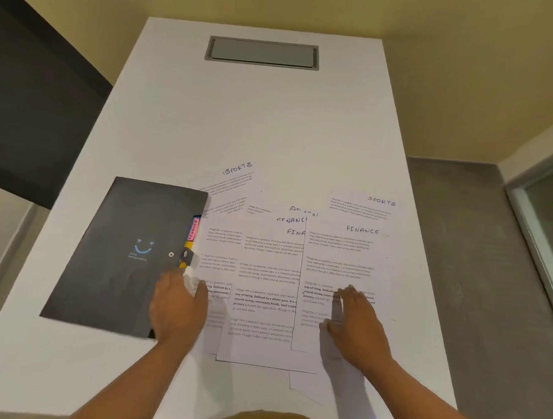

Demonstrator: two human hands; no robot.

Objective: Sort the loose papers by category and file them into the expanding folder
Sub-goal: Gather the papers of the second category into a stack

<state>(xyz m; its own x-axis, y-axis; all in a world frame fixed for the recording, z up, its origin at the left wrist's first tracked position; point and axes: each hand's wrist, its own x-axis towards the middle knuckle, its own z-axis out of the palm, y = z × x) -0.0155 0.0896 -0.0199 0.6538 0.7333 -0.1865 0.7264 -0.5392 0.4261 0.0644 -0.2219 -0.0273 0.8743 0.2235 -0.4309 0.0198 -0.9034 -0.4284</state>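
A black expanding folder [124, 254] with a blue smiley lies shut on the white table [248, 125], left of centre; pink and yellow tabs stick out of its right edge. Several loose printed papers [264, 274] overlap to its right, hand-labelled SPORTS and FINANCE. My left hand [176, 310] rests on the folder's lower right edge, where it meets the papers, fingers around that edge. My right hand [355, 326] lies flat, fingers spread, on the rightmost FINANCE sheet [340, 256].
A grey cable hatch [262, 52] is set into the far end of the table. A dark chair back [30, 100] stands at the left. Grey floor and a glass panel [549, 222] lie to the right.
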